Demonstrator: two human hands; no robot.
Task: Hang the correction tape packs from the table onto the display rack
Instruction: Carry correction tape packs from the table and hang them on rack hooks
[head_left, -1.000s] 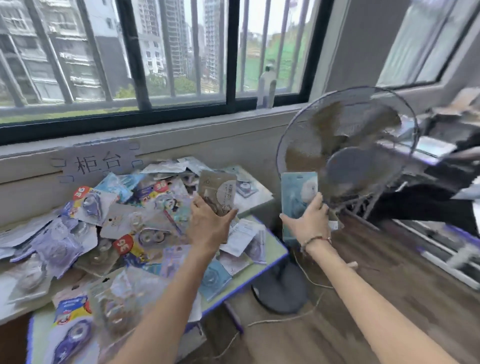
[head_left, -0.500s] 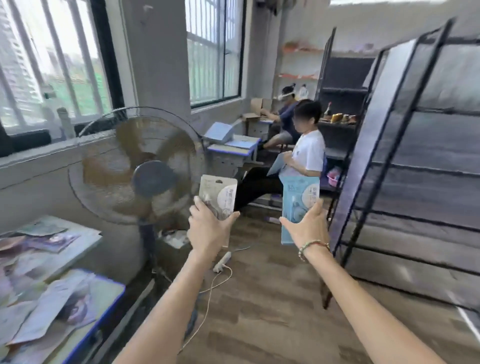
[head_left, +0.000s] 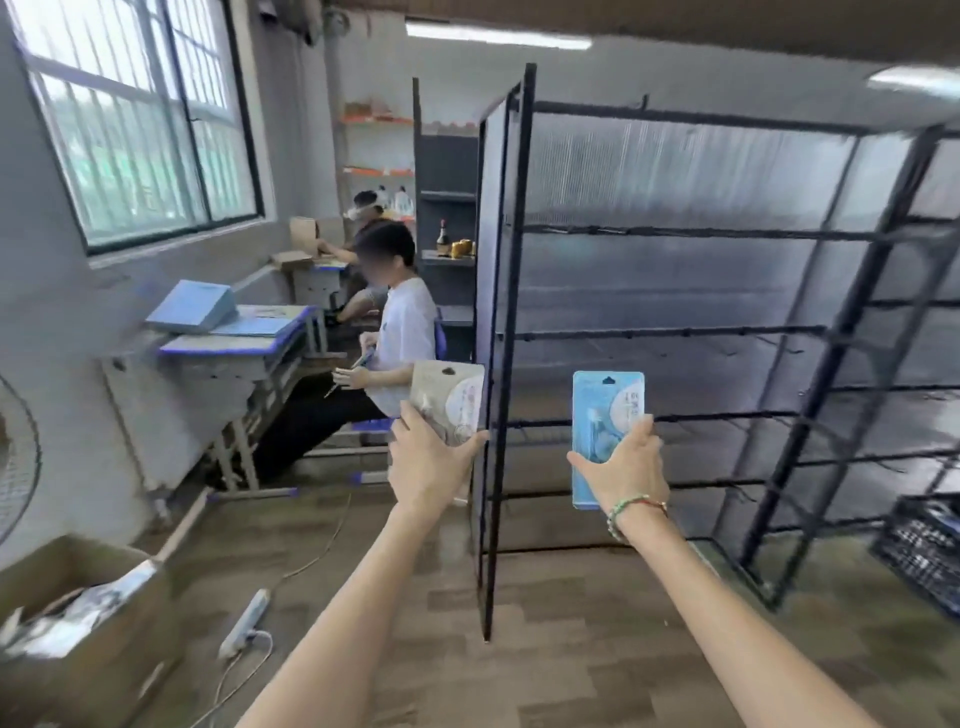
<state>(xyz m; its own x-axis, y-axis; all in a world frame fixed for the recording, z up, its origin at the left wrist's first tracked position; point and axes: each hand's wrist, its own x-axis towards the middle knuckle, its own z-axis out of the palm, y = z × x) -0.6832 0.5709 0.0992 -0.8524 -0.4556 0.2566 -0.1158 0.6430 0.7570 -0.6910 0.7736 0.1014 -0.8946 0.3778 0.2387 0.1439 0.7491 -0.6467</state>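
Carry step: L hand (head_left: 431, 462) grips beige pack (head_left: 451, 402), R hand (head_left: 626, 467) grips blue pack (head_left: 605, 415), both held up facing display rack (head_left: 675, 332), not touching; next, thread hang-holes onto hooks.

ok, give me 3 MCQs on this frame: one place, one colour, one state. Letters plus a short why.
1. Where is the display rack relative to the hands?
A behind the person
B ahead, beyond the hands
C on a desk

2. What colour is the pack in the right hand?
A red
B black
C light blue

3. What is the left hand doing?
A gripping a beige pack
B hanging empty
C touching the rack

Answers:
1 B, its black bars stand past both hands.
2 C, the card is light blue.
3 A, fingers wrap its lower part.
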